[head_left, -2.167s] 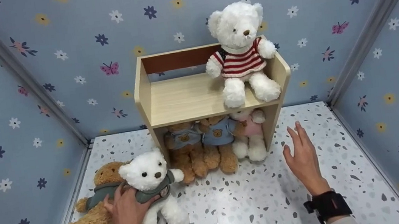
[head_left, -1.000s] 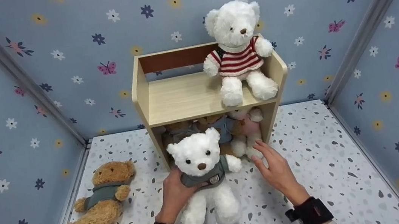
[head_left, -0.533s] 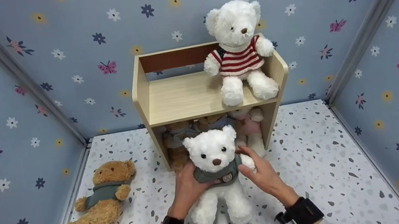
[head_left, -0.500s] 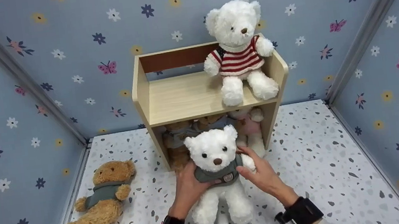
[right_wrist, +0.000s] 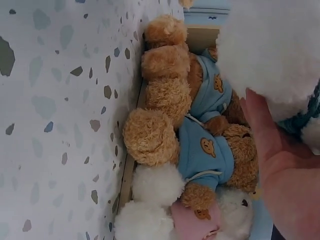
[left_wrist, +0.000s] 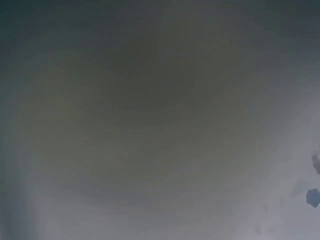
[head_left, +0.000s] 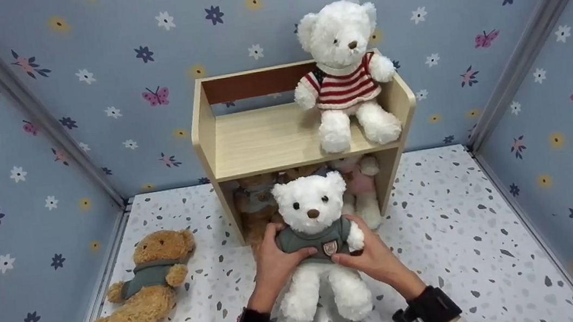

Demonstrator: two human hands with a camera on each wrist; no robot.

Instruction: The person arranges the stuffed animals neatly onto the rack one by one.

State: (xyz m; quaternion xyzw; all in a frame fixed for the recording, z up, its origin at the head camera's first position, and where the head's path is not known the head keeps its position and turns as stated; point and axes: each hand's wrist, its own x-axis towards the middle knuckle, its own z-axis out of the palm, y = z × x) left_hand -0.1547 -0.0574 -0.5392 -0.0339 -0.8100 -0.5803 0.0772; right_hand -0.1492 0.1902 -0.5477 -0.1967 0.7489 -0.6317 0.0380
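Note:
A white teddy bear [head_left: 309,202] in a dark green shirt with a chest badge faces me, upright in front of the shelf. My left hand [head_left: 277,263] grips its body from the left, thumb across the shirt. From the other side my right hand [head_left: 372,257] grips it too, its thumb near the badge and its fingers behind the bear's arm. In the right wrist view the bear's white fur [right_wrist: 270,50] lies against my right hand [right_wrist: 285,170]. The left wrist view is mostly a dark blur.
The wooden shelf [head_left: 262,139] bears a white bear in a striped sweater [head_left: 345,85] on top. Its lower compartment holds two brown bears in blue [right_wrist: 205,150] and a white one in pink [right_wrist: 197,220]. A brown bear in green [head_left: 150,279] lies on the speckled floor, left.
The white bear in green was lifted from beside the brown bear and carried right by my left hand to the shelf's front. My right hand came in and took hold of it too.

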